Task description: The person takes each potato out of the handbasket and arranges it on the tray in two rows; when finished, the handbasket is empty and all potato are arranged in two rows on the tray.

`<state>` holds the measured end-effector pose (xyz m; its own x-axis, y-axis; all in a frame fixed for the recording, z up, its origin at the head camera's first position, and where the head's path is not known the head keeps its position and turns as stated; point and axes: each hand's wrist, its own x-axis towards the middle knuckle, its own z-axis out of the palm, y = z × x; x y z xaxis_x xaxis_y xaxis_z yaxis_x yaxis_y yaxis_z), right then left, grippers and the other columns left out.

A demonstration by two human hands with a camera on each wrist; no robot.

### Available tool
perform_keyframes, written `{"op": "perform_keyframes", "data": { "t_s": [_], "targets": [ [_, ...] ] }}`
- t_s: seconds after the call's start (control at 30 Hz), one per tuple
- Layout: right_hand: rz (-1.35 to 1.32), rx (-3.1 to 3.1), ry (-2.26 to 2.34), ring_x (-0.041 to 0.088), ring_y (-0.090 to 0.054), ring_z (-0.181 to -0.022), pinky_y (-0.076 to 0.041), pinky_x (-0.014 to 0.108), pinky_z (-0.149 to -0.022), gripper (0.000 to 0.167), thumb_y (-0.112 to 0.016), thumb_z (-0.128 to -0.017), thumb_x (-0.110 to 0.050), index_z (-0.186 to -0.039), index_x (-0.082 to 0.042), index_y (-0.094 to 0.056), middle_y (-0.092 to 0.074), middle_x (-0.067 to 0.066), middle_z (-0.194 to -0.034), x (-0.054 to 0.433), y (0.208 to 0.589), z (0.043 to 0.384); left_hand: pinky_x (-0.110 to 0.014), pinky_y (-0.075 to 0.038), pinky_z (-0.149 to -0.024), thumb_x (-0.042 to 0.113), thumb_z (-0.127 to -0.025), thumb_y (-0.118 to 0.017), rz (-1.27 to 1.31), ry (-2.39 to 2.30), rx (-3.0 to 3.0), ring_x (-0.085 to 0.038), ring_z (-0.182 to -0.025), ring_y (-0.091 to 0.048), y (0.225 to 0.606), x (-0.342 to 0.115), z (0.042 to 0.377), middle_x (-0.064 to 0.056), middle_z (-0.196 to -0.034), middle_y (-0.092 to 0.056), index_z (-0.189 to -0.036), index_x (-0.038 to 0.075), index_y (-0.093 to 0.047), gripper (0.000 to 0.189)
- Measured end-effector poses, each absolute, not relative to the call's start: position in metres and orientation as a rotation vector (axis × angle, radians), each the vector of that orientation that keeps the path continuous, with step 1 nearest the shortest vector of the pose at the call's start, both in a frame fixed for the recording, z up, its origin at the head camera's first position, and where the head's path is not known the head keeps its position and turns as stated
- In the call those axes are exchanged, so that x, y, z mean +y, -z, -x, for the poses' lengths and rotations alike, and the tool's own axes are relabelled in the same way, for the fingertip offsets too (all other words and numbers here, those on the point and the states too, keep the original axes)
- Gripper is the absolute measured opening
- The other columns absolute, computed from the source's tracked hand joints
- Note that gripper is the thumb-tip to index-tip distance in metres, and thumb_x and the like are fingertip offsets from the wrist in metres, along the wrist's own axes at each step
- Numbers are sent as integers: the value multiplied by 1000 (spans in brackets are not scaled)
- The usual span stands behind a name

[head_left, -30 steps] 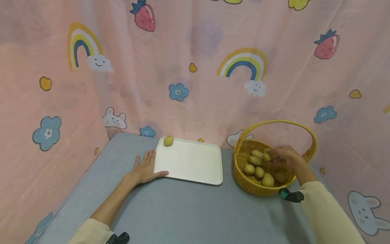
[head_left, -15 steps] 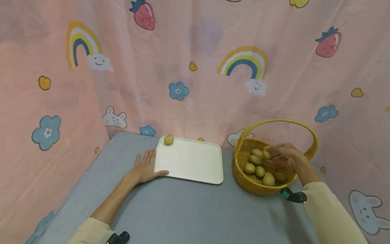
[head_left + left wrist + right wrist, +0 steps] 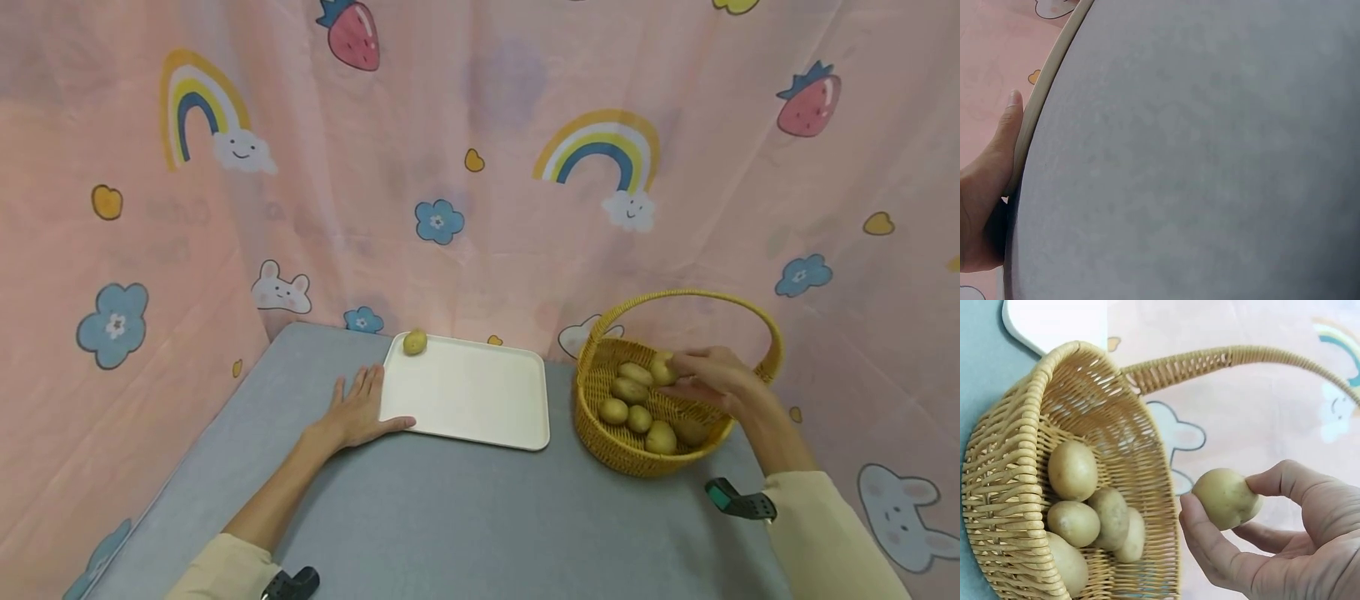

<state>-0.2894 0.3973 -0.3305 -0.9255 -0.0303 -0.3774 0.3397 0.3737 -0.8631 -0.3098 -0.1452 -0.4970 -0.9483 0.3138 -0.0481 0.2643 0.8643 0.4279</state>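
My right hand [image 3: 720,379] pinches a potato [image 3: 1225,499] between thumb and fingers, above the far side of the yellow wicker basket [image 3: 626,464]. Several more potatoes [image 3: 1072,470] lie inside the basket, below the held one. On the left, my left hand [image 3: 356,417] rests with straight, spread fingers at the near left corner of a white tray [image 3: 472,387], its thumb along the near edge. One potato [image 3: 415,342] sits at the tray's far left corner. The left wrist view shows the thumb [image 3: 1009,125] against the tray's rim [image 3: 1038,100].
The basket's tall arched handle [image 3: 690,295] rises over its opening, with the right wrist near its right end. A grey cloth-covered table [image 3: 450,517] lies under everything. A pink printed curtain [image 3: 495,275] hangs directly behind the tray and basket.
My right hand has shifted slightly to the right with the potato in it, and its forearm has moved rightward too. The left hand, tray and basket have stayed in place.
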Motion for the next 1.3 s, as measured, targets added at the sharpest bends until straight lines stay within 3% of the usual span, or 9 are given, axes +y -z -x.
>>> {"op": "perform_keyframes", "data": {
  "t_s": [0.07, 0.23, 0.3, 0.43, 0.53, 0.77, 0.93, 1.03, 1.3],
  "targets": [
    [-241, 2329, 1558, 6, -67, -101, -59, 31, -101, 70, -47, -105, -14, -161, 14, -17, -18, 35, -163, 396, 328, 285, -72, 5, -127, 82, -88, -56, -449, -637, 2924, -47, -163, -3, 499, -145, 312, -29, -174, -6, -165, -8, -4, 129],
    [-138, 2353, 1545, 2, -68, -100, -60, 30, -99, 70, -42, -108, -17, -162, 14, -9, -15, 40, -162, 393, 325, 272, -73, 2, -126, 79, -90, -58, -443, -622, 2928, -48, -163, -6, 498, -145, 312, -30, -174, -8, -164, -9, -5, 126],
    [-104, 2352, 1555, 1, -69, -98, -60, 30, -98, 72, -41, -110, -18, -162, 14, -4, -20, 39, -158, 391, 324, 267, -74, 1, -126, 76, -91, -59, -443, -620, 2928, -49, -162, -7, 496, -144, 311, -30, -173, -8, -164, -10, -6, 125],
    [-62, 2358, 1556, -1, -71, -96, -61, 27, -96, 75, -43, -111, -20, -161, 15, 1, -10, 45, -163, 387, 320, 255, -74, 1, -126, 74, -93, -59, -440, -611, 2932, -49, -163, -7, 496, -145, 312, -30, -174, -8, -164, -10, -6, 122],
    [-49, 2382, 1538, 0, -73, -97, -61, 25, -94, 76, -44, -112, -22, -161, 16, -1, -5, 43, -167, 381, 318, 245, -74, 1, -126, 74, -93, -59, -439, -605, 2933, -48, -163, -7, 495, -145, 311, -29, -174, -9, -164, -10, -6, 122],
    [62, 2386, 1617, 0, -68, -101, -63, 28, -92, 73, -48, -112, -19, -160, 17, -9, -20, 36, -161, 365, 323, 224, -73, 2, -127, 76, -93, -58, -439, -596, 2920, -48, -163, -6, 493, -144, 311, -29, -174, -7, -164, -9, -5, 123],
    [53, 2361, 1679, 5, -64, -102, -63, 31, -94, 70, -53, -110, -20, -161, 11, -17, -38, 13, -138, 349, 327, 217, -72, 3, -127, 78, -92, -56, -436, -596, 2917, -47, -164, -5, 495, -145, 311, -27, -175, -6, -165, -8, -4, 124],
    [70, 2331, 1727, 6, -67, -101, -63, 32, -94, 69, -54, -110, -20, -160, 11, -18, -43, 6, -130, 339, 330, 215, -73, 3, -127, 77, -92, -57, -439, -611, 2917, -47, -163, -5, 495, -145, 311, -27, -175, -7, -165, -8, -4, 123],
    [141, 2291, 1814, 5, -69, -110, -63, 36, -95, 62, -58, -108, -16, -158, 9, -31, -47, 7, -138, 314, 336, 212, -73, 2, -127, 77, -93, -57, -443, -599, 2927, -46, -164, -6, 496, -145, 311, -27, -175, -7, -165, -8, -5, 123]
  ]
}}
